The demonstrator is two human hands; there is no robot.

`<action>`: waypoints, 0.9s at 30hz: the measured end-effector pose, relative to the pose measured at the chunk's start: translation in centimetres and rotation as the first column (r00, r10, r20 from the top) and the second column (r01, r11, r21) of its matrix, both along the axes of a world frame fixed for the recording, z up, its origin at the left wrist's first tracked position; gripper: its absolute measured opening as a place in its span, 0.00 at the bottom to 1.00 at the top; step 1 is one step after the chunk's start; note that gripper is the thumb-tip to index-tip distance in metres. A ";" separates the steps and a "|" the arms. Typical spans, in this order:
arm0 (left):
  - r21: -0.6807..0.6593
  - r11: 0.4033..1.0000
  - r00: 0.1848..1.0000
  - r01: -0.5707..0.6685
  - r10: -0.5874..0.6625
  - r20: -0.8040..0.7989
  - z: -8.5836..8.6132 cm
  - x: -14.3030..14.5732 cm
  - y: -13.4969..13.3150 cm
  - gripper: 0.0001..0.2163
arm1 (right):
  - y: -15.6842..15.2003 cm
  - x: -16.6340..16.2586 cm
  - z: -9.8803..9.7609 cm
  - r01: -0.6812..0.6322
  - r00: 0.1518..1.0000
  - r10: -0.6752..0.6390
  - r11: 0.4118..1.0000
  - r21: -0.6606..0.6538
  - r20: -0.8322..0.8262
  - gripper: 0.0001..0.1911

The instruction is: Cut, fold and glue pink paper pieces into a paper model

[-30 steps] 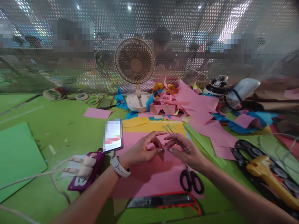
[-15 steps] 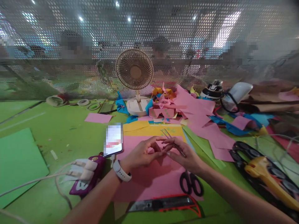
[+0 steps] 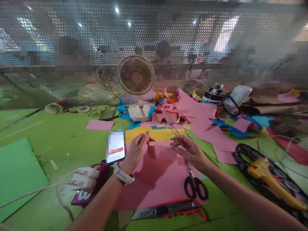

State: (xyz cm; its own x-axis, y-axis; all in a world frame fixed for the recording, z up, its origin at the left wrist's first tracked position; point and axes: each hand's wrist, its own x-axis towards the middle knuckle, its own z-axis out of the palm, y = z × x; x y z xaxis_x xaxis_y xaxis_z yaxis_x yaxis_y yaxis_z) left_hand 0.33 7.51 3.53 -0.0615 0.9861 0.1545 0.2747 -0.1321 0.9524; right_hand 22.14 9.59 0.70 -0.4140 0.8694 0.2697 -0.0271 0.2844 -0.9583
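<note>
In the head view, a tweezer-handling step appears to be in hand over the pink sheet (image 3: pixel 154 189), which is lying on the worktop (image 3: pixel 72 138) below both hands. Metal tweezers (image 3: pixel 188 147) are being held by the right hand (image 3: pixel 196 158), its fingers closing round the shanks, with the prongs standing apart and pointing away from the body. The left hand (image 3: pixel 136 149) is being kept well apart from it, thumb raised and fingers curling; whether paper is being pinched there cannot be told. The next move would seemingly be calling for a steady left hand and carefully aimed tips.

The sheet's near edge is being overlapped by a utility knife (image 3: pixel 166 209). Below the right hand, black-handled scissors (image 3: pixel 193 178) are lying with blades pointing toward it. Leftward reach is being hemmed in by a smartphone (image 3: pixel 116 147), and the far side is being crowded by paper scraps (image 3: pixel 192 109) and a desk fan (image 3: pixel 137 78). Open room is being offered beyond the smartphone, leftward.
</note>
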 end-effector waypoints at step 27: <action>-0.258 0.927 0.919 0.271 -0.329 -0.216 -1.9 0.1 -0.3 0.12 | 0.1 11.8 -2.0 -0.369 0.417 -0.499 0.670 0.644 0.759 0.27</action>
